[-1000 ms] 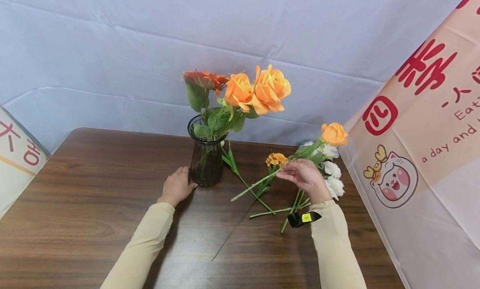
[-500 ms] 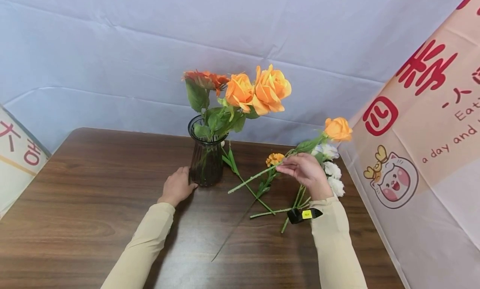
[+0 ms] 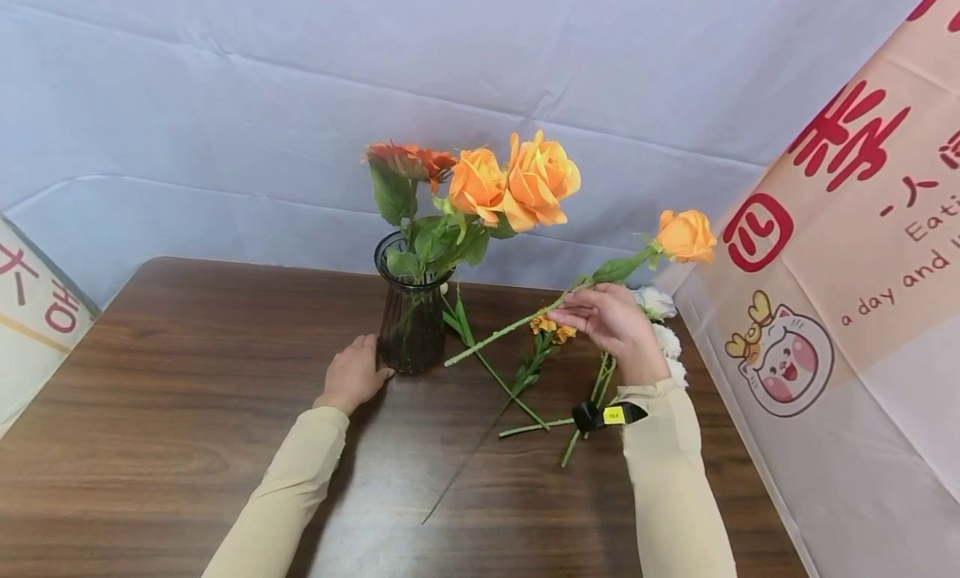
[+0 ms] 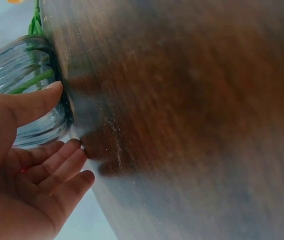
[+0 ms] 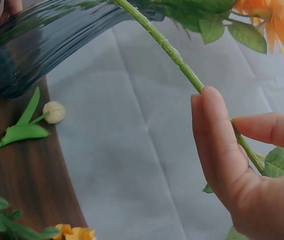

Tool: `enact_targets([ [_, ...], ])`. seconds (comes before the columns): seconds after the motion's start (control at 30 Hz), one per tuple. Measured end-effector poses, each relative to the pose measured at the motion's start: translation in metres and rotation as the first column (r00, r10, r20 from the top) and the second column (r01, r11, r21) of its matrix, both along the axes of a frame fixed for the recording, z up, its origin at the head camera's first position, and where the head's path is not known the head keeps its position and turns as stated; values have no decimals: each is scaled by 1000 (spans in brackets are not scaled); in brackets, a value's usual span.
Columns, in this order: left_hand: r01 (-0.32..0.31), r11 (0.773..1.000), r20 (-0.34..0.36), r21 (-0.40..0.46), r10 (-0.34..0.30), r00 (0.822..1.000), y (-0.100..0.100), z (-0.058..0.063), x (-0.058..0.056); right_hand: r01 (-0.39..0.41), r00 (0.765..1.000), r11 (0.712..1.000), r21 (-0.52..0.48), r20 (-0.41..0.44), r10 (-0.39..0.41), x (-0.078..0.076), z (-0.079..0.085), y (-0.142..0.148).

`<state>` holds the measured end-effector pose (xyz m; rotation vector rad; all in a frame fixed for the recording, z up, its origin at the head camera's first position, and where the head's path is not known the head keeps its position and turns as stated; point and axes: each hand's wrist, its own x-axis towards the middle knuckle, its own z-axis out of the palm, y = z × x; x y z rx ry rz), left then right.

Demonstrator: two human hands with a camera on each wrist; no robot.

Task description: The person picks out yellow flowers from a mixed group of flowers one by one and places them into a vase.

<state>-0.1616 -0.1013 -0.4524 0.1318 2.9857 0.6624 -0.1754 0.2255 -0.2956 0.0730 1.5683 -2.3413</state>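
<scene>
A dark, ribbed glass vase (image 3: pixel 411 328) holds two orange roses (image 3: pixel 538 180) and a rust-red flower (image 3: pixel 411 161). My left hand (image 3: pixel 352 374) rests against its base from the left; in the left wrist view the thumb (image 4: pixel 36 102) touches the glass and the fingers lie loosely extended beside it. With thumb and fingertips, my right hand (image 3: pixel 611 328) pinches the green stem of another orange rose (image 3: pixel 686 236). This rose is held aslant, its bloom up at the right and its bare stem end (image 3: pixel 465 355) pointing down-left toward the vase.
On the brown wooden table (image 3: pixel 187 411) lie a white tulip bud (image 5: pixel 54 112) on a green stem, a small orange flower (image 3: pixel 564 333) with a long thin stem, and several white flowers (image 3: pixel 660 304), partly hidden by the right hand. A pale cloth wall (image 3: pixel 262 119) stands behind.
My right hand has raised the orange rose, with its bloom moving up and right and its stem end shifting up-left toward the vase. The left hand and the vase have stayed in place.
</scene>
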Motion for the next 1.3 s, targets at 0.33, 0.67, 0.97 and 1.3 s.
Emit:
enact_targets([
  [0.33, 5, 1000, -15, 3, -5, 1000, -1, -2, -1, -3, 999, 1000, 5, -38, 3, -6, 23, -17],
  [0.67, 11, 1000, -15, 3, -11, 1000, -2, -3, -1, 27, 999, 997, -76, -29, -30, -16, 34, -29],
  [0.97, 11, 1000, -26, -1, -11, 1000, -2, -4, -2, 91, 996, 987, -134, 3, -92, -19, 39, -34],
  [1.3, 9, 1000, -28, -9, -9, 1000, -2, -3, -1, 137, 991, 973, -187, 17, -136, -22, 45, -40],
])
